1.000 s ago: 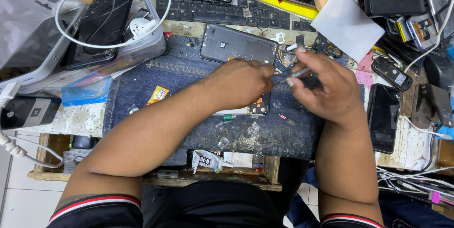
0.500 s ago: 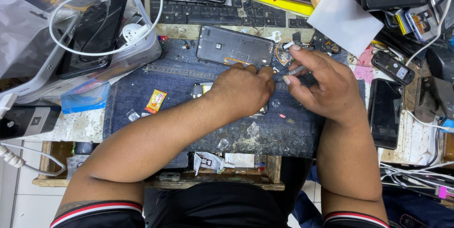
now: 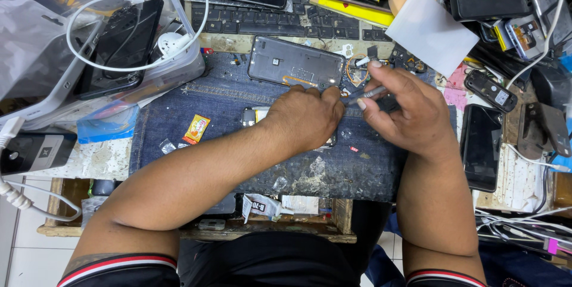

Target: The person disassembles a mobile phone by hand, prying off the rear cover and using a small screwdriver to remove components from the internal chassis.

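Note:
My left hand (image 3: 307,117) lies curled over a small phone (image 3: 252,115) on the denim mat (image 3: 250,144), covering most of it. My right hand (image 3: 402,111) pinches a thin metal tool (image 3: 370,92), its tip pointing left toward my left fingers. Just beyond both hands lies an opened grey phone back shell (image 3: 295,62) with an orange flex cable. Small loose parts (image 3: 357,75) sit between the shell and my right hand.
A clear plastic box (image 3: 89,43) with phones and a white cable stands at the left. A black keyboard (image 3: 280,22) runs along the back. White paper (image 3: 430,30), black phones (image 3: 481,147) and cables crowd the right. A yellow sachet (image 3: 196,129) lies on the mat.
Both hands stay over the small phone with only slight shifts. The view has drifted, so the bench sits a little lower in frame.

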